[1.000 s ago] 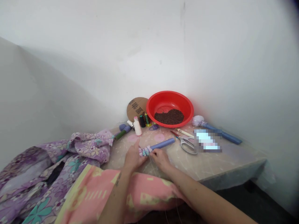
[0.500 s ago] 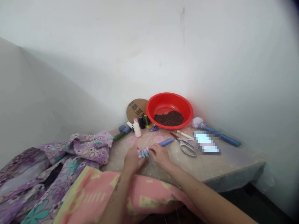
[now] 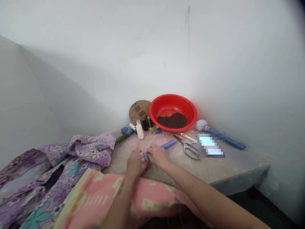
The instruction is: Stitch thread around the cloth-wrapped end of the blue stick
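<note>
A small floral-patterned cloth bundle [image 3: 144,156], lilac and teal, is between my hands above the table. My left hand [image 3: 134,163] is wrapped round its left side, with one finger pointing up. My right hand [image 3: 156,156] is closed on the bundle's right end, its fingers bunched together and partly covering it. Just behind the right hand lies a blue roll [image 3: 169,144]; whether it joins the bundle cannot be made out. A white thread cone [image 3: 140,131] stands beyond my left hand.
Purple floral fabric [image 3: 92,151] is heaped at left, and a pink-yellow cloth [image 3: 162,197] drapes in front. A red basin [image 3: 152,109] holds dark grains near a cardboard disc [image 3: 138,109]. Scissors [image 3: 192,151], a blurred phone [image 3: 211,145] and a blue-handled, ball-headed object [image 3: 224,138] lie right.
My right hand has moved slightly left and up, closer to my left hand, and now covers more of the cloth bundle. My left hand has barely moved.
</note>
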The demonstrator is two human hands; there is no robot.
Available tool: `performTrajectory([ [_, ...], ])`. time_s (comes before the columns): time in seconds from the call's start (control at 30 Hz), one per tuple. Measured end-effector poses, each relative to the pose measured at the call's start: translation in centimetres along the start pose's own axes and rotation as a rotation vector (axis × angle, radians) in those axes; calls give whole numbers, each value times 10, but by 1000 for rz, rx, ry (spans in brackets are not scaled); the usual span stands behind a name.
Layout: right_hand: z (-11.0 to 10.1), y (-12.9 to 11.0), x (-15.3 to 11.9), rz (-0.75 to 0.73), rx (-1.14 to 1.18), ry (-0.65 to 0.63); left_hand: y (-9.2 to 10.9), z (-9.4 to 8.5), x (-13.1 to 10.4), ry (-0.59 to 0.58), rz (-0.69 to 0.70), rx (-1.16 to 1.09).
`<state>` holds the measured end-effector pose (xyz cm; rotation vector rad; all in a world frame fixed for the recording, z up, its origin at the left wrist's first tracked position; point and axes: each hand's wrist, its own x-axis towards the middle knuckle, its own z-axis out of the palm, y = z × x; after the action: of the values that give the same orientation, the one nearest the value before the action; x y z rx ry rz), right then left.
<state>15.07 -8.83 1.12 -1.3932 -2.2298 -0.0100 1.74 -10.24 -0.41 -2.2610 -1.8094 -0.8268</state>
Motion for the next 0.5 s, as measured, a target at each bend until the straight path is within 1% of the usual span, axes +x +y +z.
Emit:
performTrajectory([
  [0.1, -1, -6, 6, -18, -62, -23, 2, -1, -1, -11, 15, 0],
  [0.17, -5, -9, 8, -16, -72, -38, 3, -3, -1, -28, 1, -2],
  [0.27, -16, -4, 10, 26, -32, -48, 4, -4, -2, -36, -36, 2],
  [0.33, -28, 12, 8, 102, -45, -16, 3, -4, -2, -27, -39, -1],
  [0.4, -40, 39, 3, 250, -129, 27, 1, -3, -2, -14, -24, -15],
  [0.43, -46, 55, -2, 314, -179, 22, 0, -3, -2, -9, -16, -22],
  [0.5, -56, 89, -14, 433, -258, -43, -1, -2, -1, -4, -15, -32],
])
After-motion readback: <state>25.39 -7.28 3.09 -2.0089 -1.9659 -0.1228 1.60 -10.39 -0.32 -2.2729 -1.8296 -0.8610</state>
